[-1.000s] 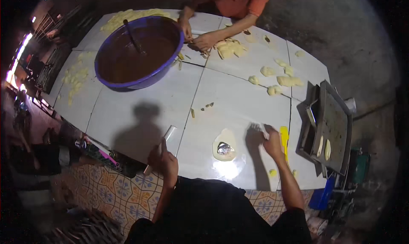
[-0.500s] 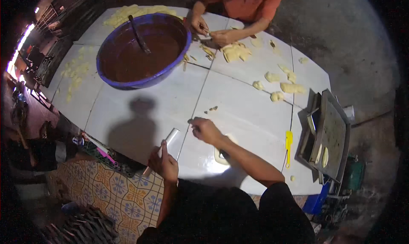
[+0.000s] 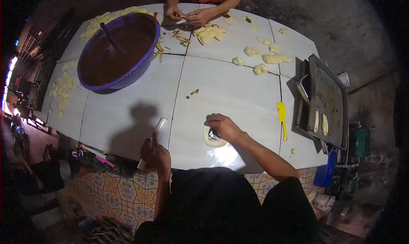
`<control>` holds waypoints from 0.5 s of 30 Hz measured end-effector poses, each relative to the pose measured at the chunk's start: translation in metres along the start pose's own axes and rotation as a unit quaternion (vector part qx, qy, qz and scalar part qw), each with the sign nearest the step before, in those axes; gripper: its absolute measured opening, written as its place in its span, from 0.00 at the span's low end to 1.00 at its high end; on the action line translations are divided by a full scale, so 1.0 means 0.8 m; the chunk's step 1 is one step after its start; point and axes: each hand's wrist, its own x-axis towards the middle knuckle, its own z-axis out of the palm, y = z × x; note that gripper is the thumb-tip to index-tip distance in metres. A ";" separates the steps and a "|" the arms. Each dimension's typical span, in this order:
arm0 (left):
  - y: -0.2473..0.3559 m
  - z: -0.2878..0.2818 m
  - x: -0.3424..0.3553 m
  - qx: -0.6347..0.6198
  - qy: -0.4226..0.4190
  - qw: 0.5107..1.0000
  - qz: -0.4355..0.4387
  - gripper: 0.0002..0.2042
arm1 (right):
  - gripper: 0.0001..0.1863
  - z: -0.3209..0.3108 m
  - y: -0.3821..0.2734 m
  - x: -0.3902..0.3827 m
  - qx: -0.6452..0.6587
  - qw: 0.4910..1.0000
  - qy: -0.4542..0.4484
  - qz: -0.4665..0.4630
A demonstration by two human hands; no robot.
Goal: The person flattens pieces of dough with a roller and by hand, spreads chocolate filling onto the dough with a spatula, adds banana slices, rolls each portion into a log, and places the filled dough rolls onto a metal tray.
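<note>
My left hand (image 3: 157, 156) is closed around a smooth, pale rolling pin (image 3: 160, 125), shaped like a short pipe, at the table's near edge. To its right, my right hand (image 3: 223, 127) bends over a flattened round of pale dough (image 3: 214, 143), its fingers drawn together at the far rim. A dark, shiny patch of filling (image 3: 214, 135) shows on the round, partly covered by that hand. Something small and dark is at the fingertips, too hidden to name. Beyond lie a few dark crumbs (image 3: 194, 92) on the white tiled table (image 3: 128, 112).
A purple basin (image 3: 145, 67) of brown filling, with a spoon-like handle, stands at the far left. Across the table, a person's hands (image 3: 197, 16) work beside dough pieces (image 3: 208, 34). More dough lumps (image 3: 260, 68), a yellow spatula (image 3: 282, 118) and metal trays (image 3: 328, 103) are on the right.
My right hand has come nearer and to the right, from above the bare tiles onto the dough round. The left keeps hold of the rolling pin. The whole view has shifted.
</note>
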 end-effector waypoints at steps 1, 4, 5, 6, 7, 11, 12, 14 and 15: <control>0.002 -0.005 0.000 -0.021 0.001 1.000 -0.005 0.32 | 0.17 0.001 0.000 -0.001 0.001 1.000 0.002 0.000; 0.034 -0.063 0.028 -0.089 0.001 0.996 -0.015 0.33 | 0.15 0.008 0.013 -0.008 0.004 1.000 0.000 -0.024; 0.034 -0.071 0.030 -0.108 0.001 0.994 -0.024 0.33 | 0.15 0.008 0.010 -0.008 0.006 1.000 -0.001 -0.027; 0.032 -0.076 0.031 -0.119 0.004 0.993 -0.025 0.32 | 0.13 0.007 0.007 -0.008 0.006 0.999 -0.006 -0.044; 0.031 -0.074 0.030 -0.118 0.009 0.993 -0.023 0.32 | 0.12 0.005 0.005 -0.009 0.006 0.998 -0.011 -0.059; 0.028 -0.069 0.029 -0.104 0.042 0.994 -0.008 0.30 | 0.13 0.000 0.002 -0.017 0.048 0.996 -0.054 -0.060; 0.028 -0.068 0.028 -0.097 0.054 0.994 -0.001 0.30 | 0.13 -0.001 0.000 -0.022 0.048 0.996 -0.055 -0.060; 0.034 -0.073 0.025 -0.090 0.079 0.993 0.016 0.29 | 0.12 -0.002 -0.007 -0.039 0.074 0.995 -0.031 -0.063; 0.040 -0.077 0.025 -0.090 0.077 0.993 0.015 0.29 | 0.12 -0.001 -0.011 -0.048 0.087 0.994 -0.019 -0.065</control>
